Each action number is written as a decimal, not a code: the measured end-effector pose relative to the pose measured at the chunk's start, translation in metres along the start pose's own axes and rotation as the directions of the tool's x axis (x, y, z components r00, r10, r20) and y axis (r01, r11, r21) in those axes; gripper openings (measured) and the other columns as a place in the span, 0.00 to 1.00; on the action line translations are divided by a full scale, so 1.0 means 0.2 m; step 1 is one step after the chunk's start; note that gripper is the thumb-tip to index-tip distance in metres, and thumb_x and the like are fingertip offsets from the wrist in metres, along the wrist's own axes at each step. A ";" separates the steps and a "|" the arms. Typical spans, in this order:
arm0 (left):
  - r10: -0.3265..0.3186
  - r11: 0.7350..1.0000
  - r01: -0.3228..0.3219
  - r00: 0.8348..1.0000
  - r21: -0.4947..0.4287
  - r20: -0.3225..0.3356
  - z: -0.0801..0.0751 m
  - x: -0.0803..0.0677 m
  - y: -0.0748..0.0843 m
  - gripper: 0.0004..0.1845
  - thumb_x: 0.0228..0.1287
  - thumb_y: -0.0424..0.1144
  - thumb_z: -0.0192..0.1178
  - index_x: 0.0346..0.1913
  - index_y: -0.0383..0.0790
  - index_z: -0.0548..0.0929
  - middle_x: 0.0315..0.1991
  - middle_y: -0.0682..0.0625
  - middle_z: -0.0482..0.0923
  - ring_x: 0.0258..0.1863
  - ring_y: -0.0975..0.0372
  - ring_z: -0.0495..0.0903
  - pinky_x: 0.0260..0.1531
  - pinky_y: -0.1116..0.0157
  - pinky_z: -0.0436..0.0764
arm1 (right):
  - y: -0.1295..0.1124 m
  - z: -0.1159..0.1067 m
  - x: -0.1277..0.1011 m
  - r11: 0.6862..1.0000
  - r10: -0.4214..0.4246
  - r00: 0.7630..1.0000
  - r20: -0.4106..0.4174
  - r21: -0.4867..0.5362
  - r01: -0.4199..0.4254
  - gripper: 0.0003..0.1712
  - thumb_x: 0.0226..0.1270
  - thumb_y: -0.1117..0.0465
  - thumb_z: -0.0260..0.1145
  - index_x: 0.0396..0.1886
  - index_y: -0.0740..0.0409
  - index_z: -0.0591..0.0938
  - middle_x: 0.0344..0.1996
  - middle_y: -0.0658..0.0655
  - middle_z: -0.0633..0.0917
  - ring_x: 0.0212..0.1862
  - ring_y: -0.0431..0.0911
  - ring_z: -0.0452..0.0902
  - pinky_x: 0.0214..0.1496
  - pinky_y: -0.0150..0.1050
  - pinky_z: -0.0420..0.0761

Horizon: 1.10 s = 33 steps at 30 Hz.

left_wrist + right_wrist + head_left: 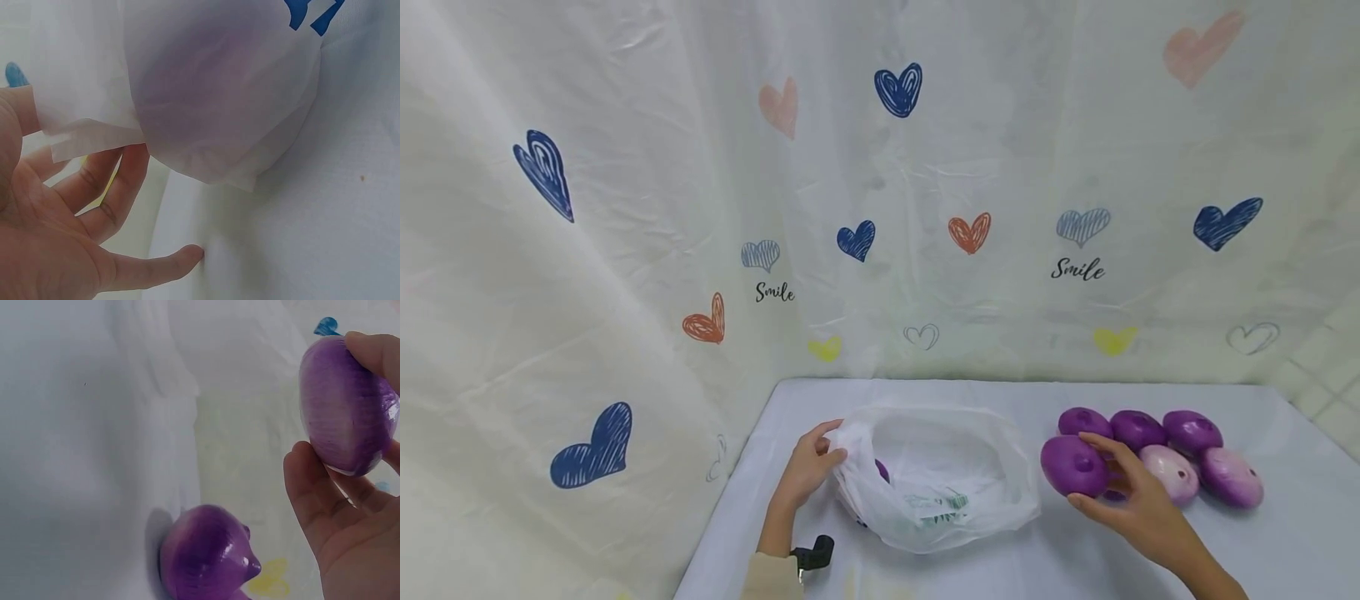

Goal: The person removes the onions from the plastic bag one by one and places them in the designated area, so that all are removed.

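Note:
A thin white plastic bag (936, 479) lies open in the middle of the table. My left hand (835, 443) pinches its left rim. In the left wrist view the bag's edge (81, 134) runs between thumb and fingers of my left hand (75, 162), and a purple onion (212, 87) shows through the film. That onion in the bag (882, 471) is partly hidden. My right hand (1093, 471) grips a purple onion (1066, 461) just right of the bag. Held in my right hand (340, 462), the onion (347, 400) is above the table, apart from another onion (206, 556).
Several more onions lie in a cluster at the right: purple ones (1138, 429) at the back, paler pink ones (1231, 477) in front. A white cloth covers the table (1300, 550). A heart-printed curtain (880, 208) hangs behind and to the left.

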State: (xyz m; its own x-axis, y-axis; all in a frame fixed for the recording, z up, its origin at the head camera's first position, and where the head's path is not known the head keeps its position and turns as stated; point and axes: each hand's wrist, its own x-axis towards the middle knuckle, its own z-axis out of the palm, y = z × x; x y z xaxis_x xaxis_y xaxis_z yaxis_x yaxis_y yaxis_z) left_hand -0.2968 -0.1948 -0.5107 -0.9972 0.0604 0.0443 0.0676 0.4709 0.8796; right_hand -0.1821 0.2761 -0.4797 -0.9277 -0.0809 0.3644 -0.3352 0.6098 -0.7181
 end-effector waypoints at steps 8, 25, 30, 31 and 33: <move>0.009 1.000 -0.009 1.000 -0.024 0.003 0.00 0.00 0.00 0.27 0.68 0.36 0.65 0.70 0.46 0.76 0.31 0.48 0.74 0.34 0.58 0.74 0.36 0.63 0.74 | 0.06 -0.07 -0.04 0.994 0.084 0.996 0.010 -0.069 -0.083 0.47 0.62 0.51 0.77 0.78 0.48 0.64 0.66 0.61 0.71 0.50 0.15 0.67 0.47 0.18 0.76; 0.001 1.000 -0.001 1.000 -0.019 0.001 0.01 0.01 -0.01 0.28 0.68 0.36 0.65 0.70 0.45 0.76 0.33 0.47 0.74 0.35 0.58 0.74 0.37 0.62 0.74 | 0.19 -0.11 -0.13 0.987 0.133 0.991 -0.034 -0.091 -0.135 0.48 0.61 0.55 0.77 0.77 0.57 0.63 0.62 0.61 0.70 0.47 0.15 0.66 0.42 0.17 0.74; -0.003 1.000 0.003 1.000 -0.025 0.004 0.01 0.01 -0.01 0.28 0.68 0.36 0.65 0.70 0.46 0.76 0.33 0.47 0.74 0.34 0.58 0.74 0.36 0.62 0.74 | 0.22 -0.14 -0.14 0.970 0.221 0.975 0.031 -0.111 -0.216 0.50 0.64 0.48 0.75 0.78 0.57 0.59 0.67 0.66 0.68 0.45 0.14 0.65 0.42 0.23 0.78; -0.002 1.000 0.002 1.000 -0.024 0.005 0.00 0.01 -0.01 0.28 0.68 0.36 0.65 0.70 0.46 0.75 0.33 0.47 0.74 0.34 0.58 0.74 0.37 0.62 0.74 | 0.22 -0.14 -0.14 0.968 0.227 0.973 0.036 -0.116 -0.221 0.50 0.64 0.48 0.74 0.78 0.57 0.60 0.67 0.64 0.68 0.45 0.15 0.65 0.41 0.25 0.79; -0.005 1.000 0.005 1.000 -0.027 0.005 0.00 0.02 -0.01 0.28 0.68 0.36 0.65 0.70 0.46 0.76 0.32 0.47 0.74 0.35 0.58 0.74 0.37 0.62 0.74 | 0.24 -0.15 -0.15 0.968 0.227 0.973 0.039 -0.121 -0.221 0.49 0.64 0.48 0.75 0.77 0.57 0.61 0.66 0.56 0.68 0.44 0.16 0.66 0.41 0.27 0.80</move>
State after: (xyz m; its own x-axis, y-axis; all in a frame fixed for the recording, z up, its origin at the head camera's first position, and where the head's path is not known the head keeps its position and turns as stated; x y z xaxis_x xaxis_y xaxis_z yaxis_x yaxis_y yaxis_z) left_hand -0.3002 -0.1953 -0.5133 -0.9974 0.0619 0.0375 0.0613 0.4470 0.8924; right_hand -0.1656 0.3308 -0.5080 -0.9854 0.0290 0.1679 -0.0992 0.7035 -0.7037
